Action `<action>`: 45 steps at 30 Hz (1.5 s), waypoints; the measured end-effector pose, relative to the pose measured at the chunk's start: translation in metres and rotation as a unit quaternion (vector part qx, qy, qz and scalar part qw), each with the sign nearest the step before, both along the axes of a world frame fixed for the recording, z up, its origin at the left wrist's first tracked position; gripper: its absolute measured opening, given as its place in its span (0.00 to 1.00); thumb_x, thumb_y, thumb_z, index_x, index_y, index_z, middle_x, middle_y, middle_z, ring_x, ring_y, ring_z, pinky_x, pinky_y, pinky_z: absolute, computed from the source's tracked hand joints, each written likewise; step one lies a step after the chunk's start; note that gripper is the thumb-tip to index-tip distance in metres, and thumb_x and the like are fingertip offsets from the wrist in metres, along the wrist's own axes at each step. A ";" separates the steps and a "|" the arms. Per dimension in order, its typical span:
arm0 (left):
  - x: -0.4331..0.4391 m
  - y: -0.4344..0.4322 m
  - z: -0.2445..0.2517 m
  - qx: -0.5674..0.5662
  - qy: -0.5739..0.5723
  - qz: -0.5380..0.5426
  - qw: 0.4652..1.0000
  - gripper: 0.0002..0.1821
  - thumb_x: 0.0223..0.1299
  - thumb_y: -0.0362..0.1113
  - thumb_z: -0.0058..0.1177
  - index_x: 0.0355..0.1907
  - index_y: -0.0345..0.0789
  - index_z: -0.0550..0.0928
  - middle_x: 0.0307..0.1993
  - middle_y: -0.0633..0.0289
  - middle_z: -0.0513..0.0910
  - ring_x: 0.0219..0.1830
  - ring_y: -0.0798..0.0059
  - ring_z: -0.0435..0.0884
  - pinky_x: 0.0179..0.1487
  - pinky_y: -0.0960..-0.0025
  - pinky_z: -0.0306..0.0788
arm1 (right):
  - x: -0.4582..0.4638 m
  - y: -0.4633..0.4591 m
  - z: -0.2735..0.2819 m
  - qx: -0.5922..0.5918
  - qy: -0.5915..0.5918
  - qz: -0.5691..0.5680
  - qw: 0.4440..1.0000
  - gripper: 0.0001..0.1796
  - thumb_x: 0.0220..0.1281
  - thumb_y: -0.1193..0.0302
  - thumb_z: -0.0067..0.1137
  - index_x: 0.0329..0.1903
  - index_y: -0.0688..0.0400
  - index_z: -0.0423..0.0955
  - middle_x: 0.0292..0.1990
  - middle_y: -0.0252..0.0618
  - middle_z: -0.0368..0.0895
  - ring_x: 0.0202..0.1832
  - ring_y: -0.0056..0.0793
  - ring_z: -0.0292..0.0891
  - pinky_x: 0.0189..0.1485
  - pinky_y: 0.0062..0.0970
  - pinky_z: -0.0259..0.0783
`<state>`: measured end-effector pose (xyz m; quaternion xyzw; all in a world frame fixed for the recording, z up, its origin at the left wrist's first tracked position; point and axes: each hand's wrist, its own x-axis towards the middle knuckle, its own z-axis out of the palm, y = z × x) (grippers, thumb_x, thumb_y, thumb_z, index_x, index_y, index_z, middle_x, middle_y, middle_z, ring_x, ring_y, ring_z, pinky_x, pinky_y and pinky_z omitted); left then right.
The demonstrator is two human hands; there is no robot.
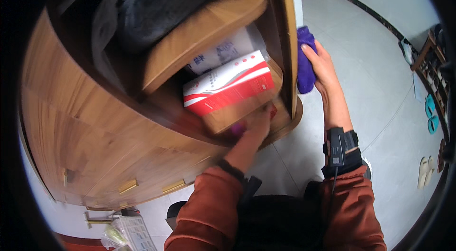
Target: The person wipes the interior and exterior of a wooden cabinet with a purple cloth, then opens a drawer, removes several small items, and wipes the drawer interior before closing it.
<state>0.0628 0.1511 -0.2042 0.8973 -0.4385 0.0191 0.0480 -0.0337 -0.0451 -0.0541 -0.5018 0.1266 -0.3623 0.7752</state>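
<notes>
My right hand (323, 66) grips a bunched purple cloth (305, 69) beside the edge of a wooden cabinet (107, 123). My left hand (257, 127) is blurred and reaches in below a rounded cabinet shelf (228, 119); its fingers are partly hidden, so whether they hold anything is unclear. Close to it show a small magenta item (238, 128) and a bit of something red (273, 111). On the shelf above lies a red and white carton (228, 85) bearing print. Behind the carton sits a white plastic package (228, 50) with blue writing.
An upper shelf (206, 34) carries a dark bulky item (167, 5) in clear plastic. At right, a shoe rack (433, 59) stands by the wall, with teal slippers (430, 108) and cream slippers (425, 171) on the tiled floor. A white crate (135, 233) is at lower left.
</notes>
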 end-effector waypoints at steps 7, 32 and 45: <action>0.005 0.020 0.003 -0.027 -0.111 0.038 0.993 0.28 0.62 0.38 0.50 0.66 0.40 0.68 0.65 0.49 0.68 0.67 0.46 0.63 0.68 0.42 0.55 | 0.002 -0.003 -0.001 0.017 0.009 0.006 1.000 0.17 0.62 0.70 0.60 0.52 0.62 0.75 0.38 0.36 0.81 0.35 0.21 0.77 0.36 0.22 0.74; -0.049 0.066 0.073 -0.151 0.076 0.077 0.983 0.05 0.58 0.30 0.59 0.35 0.32 0.78 0.29 0.50 0.81 0.36 0.53 0.82 0.43 0.58 0.75 | 0.008 -0.008 0.006 0.013 0.048 -0.021 0.999 0.22 0.57 0.63 0.66 0.49 0.66 0.77 0.38 0.41 0.84 0.37 0.26 0.79 0.42 0.26 0.75; 0.030 0.009 0.187 -0.624 0.046 0.169 0.762 0.34 0.66 0.35 0.50 0.69 0.25 0.56 0.65 0.38 0.63 0.65 0.53 0.67 0.69 0.60 0.57 | -0.002 0.094 0.055 -0.427 -0.051 -0.203 0.880 0.18 0.47 0.72 0.62 0.44 0.63 0.75 0.44 0.52 0.80 0.43 0.43 0.81 0.47 0.33 0.75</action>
